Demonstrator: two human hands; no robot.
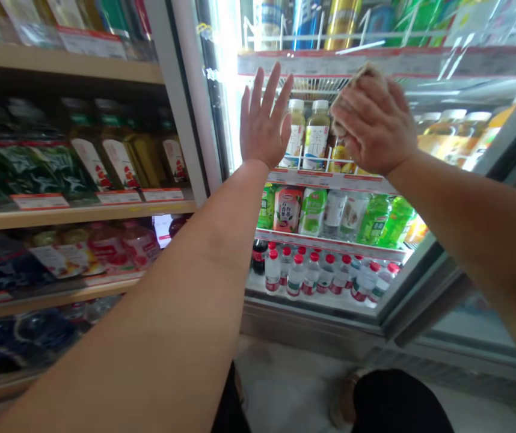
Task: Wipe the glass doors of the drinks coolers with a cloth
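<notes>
My left hand (264, 123) is raised with its fingers spread, flat toward the glass door (321, 201) of a lit drinks fridge. To its right, my right hand (377, 123) presses a crumpled beige cloth (368, 73) toward the same glass, fingers curled over it. Part of the cloth is covered by the fingers. Behind the glass, between my hands, stand tea bottles (316, 135) with white caps. Lower down are cartons and green bottles (375, 219), and at the bottom small water bottles (311, 270) with red caps.
On the left, an open wooden shelf (82, 213) holds rows of bottled drinks. Cans (343, 21) fill the fridge's top shelf. A second fridge door (479, 325) stands at the right. Pale floor (289, 379) lies below, with my knees and feet over it.
</notes>
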